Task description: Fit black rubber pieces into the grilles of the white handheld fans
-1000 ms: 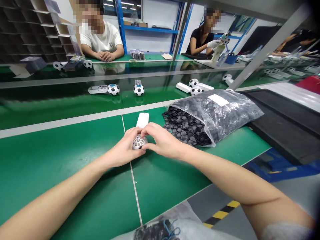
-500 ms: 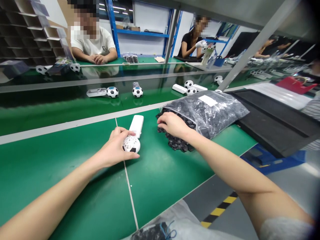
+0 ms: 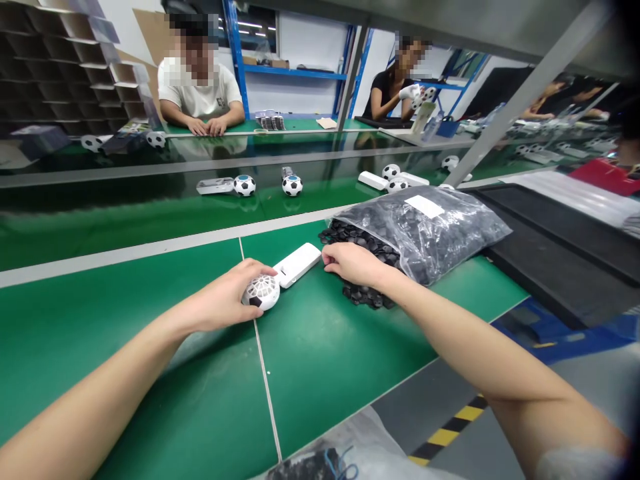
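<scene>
My left hand is closed round the ball-shaped head of a white football-patterned handheld fan, thumb on the near side and fingers over the far side. The fan lies on the green table, its round grille facing up and its white handle pointing away to the right. My right hand is at the left edge of a heap of small black disc-like pieces, fingertips pinched together close to the handle's end. Whatever is between those fingertips is too small to make out. The heap spills from the mouth of a clear plastic bag.
Several similar football fans lie on the glossy green conveyor beyond the table. A black tray stands right of the bag. A slanted grey post rises behind it. Co-workers sit across the line, one with resting hands.
The fan's handle has swung to the right, toward my right hand, as my left hand turned its head. My right fingers have drawn together at the heap's edge. The view has shifted slightly.
</scene>
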The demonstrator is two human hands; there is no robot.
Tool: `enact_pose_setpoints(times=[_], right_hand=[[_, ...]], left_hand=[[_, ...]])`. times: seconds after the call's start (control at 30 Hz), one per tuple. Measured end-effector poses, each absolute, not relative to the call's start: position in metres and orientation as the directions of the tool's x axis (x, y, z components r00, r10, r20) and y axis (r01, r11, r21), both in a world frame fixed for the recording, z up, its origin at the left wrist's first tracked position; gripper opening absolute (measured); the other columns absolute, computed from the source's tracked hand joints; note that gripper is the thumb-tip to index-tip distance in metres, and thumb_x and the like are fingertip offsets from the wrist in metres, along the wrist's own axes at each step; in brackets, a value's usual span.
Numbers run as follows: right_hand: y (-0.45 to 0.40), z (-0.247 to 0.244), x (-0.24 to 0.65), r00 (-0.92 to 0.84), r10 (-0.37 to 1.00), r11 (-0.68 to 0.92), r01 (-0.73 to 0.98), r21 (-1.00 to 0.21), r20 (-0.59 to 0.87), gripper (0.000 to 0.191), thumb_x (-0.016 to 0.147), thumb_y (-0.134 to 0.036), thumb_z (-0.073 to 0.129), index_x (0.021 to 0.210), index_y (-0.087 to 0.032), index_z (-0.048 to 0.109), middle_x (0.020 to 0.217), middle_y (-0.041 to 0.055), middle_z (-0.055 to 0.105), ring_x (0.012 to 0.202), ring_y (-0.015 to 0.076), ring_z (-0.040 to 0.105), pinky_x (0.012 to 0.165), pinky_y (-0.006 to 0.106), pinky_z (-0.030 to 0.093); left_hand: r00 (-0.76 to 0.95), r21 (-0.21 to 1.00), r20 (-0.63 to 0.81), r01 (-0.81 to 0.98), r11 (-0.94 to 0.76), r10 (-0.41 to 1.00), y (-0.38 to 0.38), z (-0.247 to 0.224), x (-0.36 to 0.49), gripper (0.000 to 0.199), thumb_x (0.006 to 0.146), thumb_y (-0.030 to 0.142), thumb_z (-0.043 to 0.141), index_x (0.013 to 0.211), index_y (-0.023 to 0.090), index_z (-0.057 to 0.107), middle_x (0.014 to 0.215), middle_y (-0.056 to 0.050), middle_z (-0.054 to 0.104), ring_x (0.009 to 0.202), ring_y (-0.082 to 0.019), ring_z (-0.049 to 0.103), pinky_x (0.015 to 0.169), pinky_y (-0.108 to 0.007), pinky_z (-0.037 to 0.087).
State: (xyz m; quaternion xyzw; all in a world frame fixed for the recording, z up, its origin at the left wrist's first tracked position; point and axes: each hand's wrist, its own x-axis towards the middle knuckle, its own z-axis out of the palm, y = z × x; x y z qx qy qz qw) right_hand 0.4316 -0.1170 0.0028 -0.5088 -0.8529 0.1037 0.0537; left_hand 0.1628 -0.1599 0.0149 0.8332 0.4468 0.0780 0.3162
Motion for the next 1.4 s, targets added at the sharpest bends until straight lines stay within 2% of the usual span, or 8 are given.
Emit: enact_pose_setpoints(times=[0.1, 0.23, 0.43, 0.6, 0.77, 1.03, 1.23, 1.4], right_hand=[[-0.129, 0.015, 0.428, -0.515, 0.857, 0.467, 0.801, -0.374, -0.032, 0.005, 0.080, -0.017, 0.055, 0.082, -0.018, 0.059, 0.074, 0.0003, 0.063, 0.066, 0.0117, 0.057, 0.060, 0.022, 0.040], [-0.146, 0.025, 0.411, -0.633, 0.774, 0.518, 0.598, -0.612, 0.037, 0.008, 0.081, -0.018, 0.056, 0.086, -0.018, 0.061, 0.084, 0.0011, 0.065, 0.078, 0.0124, 0.059, 0.071, 0.023, 0.043], [-0.153, 0.024, 0.386, -0.691, 0.721, 0.590, 0.571, -0.571, 0.053, 0.007, 0.082, -0.015, 0.053, 0.087, -0.018, 0.056, 0.078, 0.0004, 0.062, 0.070, 0.0123, 0.055, 0.065, 0.024, 0.039], [-0.150, 0.022, 0.379, -0.744, 0.655, 0.666, 0.488, -0.564, 0.129, 0.002, 0.079, -0.015, 0.058, 0.079, -0.016, 0.056, 0.082, 0.0021, 0.062, 0.076, 0.0132, 0.053, 0.068, 0.024, 0.039], [-0.150, 0.017, 0.376, -0.713, 0.694, 0.588, 0.485, -0.648, 0.096, 0.003, 0.079, -0.014, 0.057, 0.080, -0.016, 0.059, 0.073, -0.0011, 0.061, 0.063, 0.0097, 0.051, 0.060, 0.021, 0.038], [-0.147, 0.004, 0.363, -0.725, 0.670, 0.594, 0.396, -0.700, 0.159, 0.005, 0.075, -0.010, 0.060, 0.076, -0.015, 0.060, 0.076, 0.0002, 0.063, 0.070, 0.0108, 0.055, 0.068, 0.022, 0.041], [-0.144, -0.005, 0.358, -0.671, 0.713, 0.541, 0.346, -0.766, 0.201, 0.004, 0.075, -0.013, 0.063, 0.073, -0.015, 0.059, 0.071, -0.0012, 0.061, 0.066, 0.0099, 0.054, 0.065, 0.021, 0.040], [-0.140, -0.006, 0.358, -0.661, 0.726, 0.546, 0.389, -0.742, 0.188, 0.009, 0.073, -0.015, 0.066, 0.069, -0.015, 0.057, 0.068, -0.0028, 0.058, 0.064, 0.0095, 0.052, 0.062, 0.021, 0.039]], left_hand=[[0.579, 0.591, -0.161, 0.705, -0.392, 0.799, -0.160, 0.015, 0.163, 0.054, 0.068, 0.027, 0.057, 0.121, 0.024, 0.043, 0.123, -0.005, 0.042, 0.107, -0.025, 0.047, 0.093, -0.037, 0.039], [0.586, 0.593, -0.151, 0.698, -0.401, 0.796, -0.161, 0.015, 0.163, 0.055, 0.069, 0.026, 0.056, 0.122, 0.024, 0.042, 0.122, -0.006, 0.043, 0.108, -0.024, 0.047, 0.093, -0.036, 0.039], [0.599, 0.584, -0.129, 0.690, -0.427, 0.790, -0.160, 0.016, 0.161, 0.054, 0.066, 0.021, 0.053, 0.120, 0.023, 0.044, 0.119, -0.006, 0.045, 0.109, -0.024, 0.047, 0.093, -0.035, 0.040], [0.577, 0.581, -0.121, 0.700, -0.414, 0.808, -0.160, 0.016, 0.162, 0.052, 0.065, 0.020, 0.052, 0.117, 0.021, 0.046, 0.116, -0.007, 0.046, 0.105, -0.023, 0.049, 0.086, -0.033, 0.044], [0.515, 0.566, -0.125, 0.739, -0.365, 0.848, -0.161, 0.011, 0.166, 0.057, 0.064, 0.034, 0.062, 0.117, 0.020, 0.045, 0.116, -0.009, 0.047, 0.104, -0.027, 0.049, 0.083, -0.036, 0.045], [0.478, 0.565, -0.131, 0.756, -0.331, 0.868, -0.163, 0.010, 0.171, 0.061, 0.067, 0.045, 0.062, 0.119, 0.021, 0.044, 0.116, -0.009, 0.050, 0.103, -0.028, 0.051, 0.085, -0.039, 0.043], [0.463, 0.585, -0.082, 0.739, -0.333, 0.883, -0.162, 0.005, 0.174, 0.047, 0.072, 0.043, 0.057, 0.112, 0.019, 0.047, 0.110, -0.009, 0.052, 0.100, -0.027, 0.052, 0.084, -0.039, 0.043], [0.439, 0.595, -0.065, 0.738, -0.318, 0.896, -0.162, 0.002, 0.177, 0.047, 0.072, 0.038, 0.056, 0.113, 0.017, 0.046, 0.110, -0.010, 0.050, 0.101, -0.028, 0.050, 0.085, -0.040, 0.042]])
